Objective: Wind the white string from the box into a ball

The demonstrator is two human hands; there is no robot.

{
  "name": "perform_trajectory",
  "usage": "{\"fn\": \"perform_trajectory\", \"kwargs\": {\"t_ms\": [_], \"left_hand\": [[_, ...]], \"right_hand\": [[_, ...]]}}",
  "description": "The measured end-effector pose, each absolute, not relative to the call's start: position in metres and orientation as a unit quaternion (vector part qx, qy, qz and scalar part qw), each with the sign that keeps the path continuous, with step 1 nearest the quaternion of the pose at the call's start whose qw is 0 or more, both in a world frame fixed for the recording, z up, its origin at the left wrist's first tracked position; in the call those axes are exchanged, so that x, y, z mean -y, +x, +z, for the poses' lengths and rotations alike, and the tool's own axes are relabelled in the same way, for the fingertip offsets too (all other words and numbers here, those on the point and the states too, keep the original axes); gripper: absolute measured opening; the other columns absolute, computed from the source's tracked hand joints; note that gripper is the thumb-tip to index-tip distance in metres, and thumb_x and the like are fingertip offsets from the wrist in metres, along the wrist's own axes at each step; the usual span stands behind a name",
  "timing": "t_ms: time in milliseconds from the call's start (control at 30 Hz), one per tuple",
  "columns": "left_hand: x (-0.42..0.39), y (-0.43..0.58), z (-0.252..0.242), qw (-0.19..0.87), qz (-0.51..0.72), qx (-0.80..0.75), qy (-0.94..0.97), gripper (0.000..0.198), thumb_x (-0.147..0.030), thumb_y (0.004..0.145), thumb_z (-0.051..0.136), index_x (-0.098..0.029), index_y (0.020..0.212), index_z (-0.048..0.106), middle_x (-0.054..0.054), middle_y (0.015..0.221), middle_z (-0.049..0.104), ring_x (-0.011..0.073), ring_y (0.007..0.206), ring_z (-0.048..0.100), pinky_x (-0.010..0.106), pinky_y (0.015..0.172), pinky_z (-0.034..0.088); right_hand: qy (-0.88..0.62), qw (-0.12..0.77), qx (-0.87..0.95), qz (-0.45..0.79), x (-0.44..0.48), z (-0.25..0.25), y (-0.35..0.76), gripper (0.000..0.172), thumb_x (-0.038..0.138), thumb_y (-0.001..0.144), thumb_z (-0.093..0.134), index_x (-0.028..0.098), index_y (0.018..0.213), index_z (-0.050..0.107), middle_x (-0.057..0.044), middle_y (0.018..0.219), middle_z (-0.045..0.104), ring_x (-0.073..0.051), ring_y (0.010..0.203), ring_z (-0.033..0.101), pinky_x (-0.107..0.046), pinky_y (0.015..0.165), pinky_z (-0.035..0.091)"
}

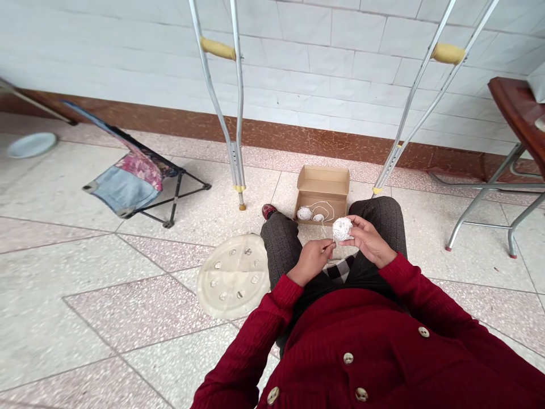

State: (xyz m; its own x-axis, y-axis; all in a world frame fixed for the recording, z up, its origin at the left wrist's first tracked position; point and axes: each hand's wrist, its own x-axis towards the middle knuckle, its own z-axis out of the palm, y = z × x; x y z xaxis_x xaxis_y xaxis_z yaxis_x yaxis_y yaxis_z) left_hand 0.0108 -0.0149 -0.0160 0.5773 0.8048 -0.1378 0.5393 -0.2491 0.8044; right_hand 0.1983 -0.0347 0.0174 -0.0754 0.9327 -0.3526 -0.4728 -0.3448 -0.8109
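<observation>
My right hand (368,241) grips a loose ball of white string (343,229) above my lap. My left hand (311,261) pinches a thin, short pin-like item (328,247) close to that ball; its exact kind is too small to tell. The hands are a few centimetres apart. Beyond my knees stands an open cardboard box (322,183) holding two smaller white string balls (304,213) and a loop of loose string (323,211). A thin strand seems to run from the box toward the ball in my hand.
A round pale plastic lid (233,276) with several clear studs lies on the floor left of my knee. Two aluminium crutches (224,96) lean on the tiled wall. A folding stool (136,176) stands at left, a dish (32,145) lies beyond it, and a wooden-topped folding table (517,108) stands at right.
</observation>
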Motion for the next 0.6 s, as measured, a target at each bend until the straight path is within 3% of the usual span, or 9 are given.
{"fn": "perform_trajectory", "kwargs": {"t_ms": [167, 267, 433, 600], "left_hand": [[0.026, 0.01, -0.022, 0.335, 0.101, -0.44, 0.827, 0.035, -0.03, 0.097, 0.042, -0.018, 0.07, 0.061, 0.002, 0.066, 0.064, 0.0148, 0.067, 0.059, 0.024, 0.065, 0.038], [0.031, 0.01, -0.015, 0.243, 0.077, -0.407, 0.877, 0.032, -0.028, 0.098, 0.042, -0.019, 0.077, 0.064, 0.005, 0.071, 0.066, 0.0177, 0.075, 0.062, 0.026, 0.072, 0.041], [0.022, 0.01, 0.016, 0.113, 0.089, -0.326, 0.934, 0.029, -0.017, 0.095, 0.042, -0.016, 0.078, 0.065, 0.006, 0.068, 0.066, 0.0184, 0.068, 0.061, 0.039, 0.097, 0.041], [0.0, 0.005, 0.031, 0.088, 0.113, -0.278, 0.95, 0.024, -0.018, 0.094, 0.048, -0.016, 0.081, 0.067, 0.005, 0.072, 0.067, 0.0188, 0.074, 0.062, 0.044, 0.105, 0.037]], "right_hand": [[-0.476, 0.551, 0.24, 0.641, 0.023, 0.014, 0.203, 0.031, 0.022, 0.065, 0.075, 0.023, 0.095, 0.066, -0.002, 0.098, 0.068, -0.017, 0.082, 0.064, -0.033, 0.069, 0.059], [-0.533, 0.551, 0.333, 0.55, 0.017, 0.003, 0.204, 0.031, 0.02, 0.065, 0.07, 0.022, 0.096, 0.068, -0.003, 0.095, 0.068, -0.019, 0.082, 0.064, -0.033, 0.068, 0.056], [-0.565, 0.415, 0.621, 0.35, 0.018, -0.018, 0.201, 0.039, 0.01, 0.066, 0.062, 0.025, 0.1, 0.074, -0.004, 0.105, 0.066, -0.022, 0.097, 0.061, -0.035, 0.083, 0.05], [-0.519, 0.3, 0.717, 0.357, 0.025, -0.018, 0.199, 0.043, 0.006, 0.068, 0.06, 0.027, 0.103, 0.073, -0.004, 0.103, 0.065, -0.022, 0.099, 0.059, -0.038, 0.089, 0.046]]}}
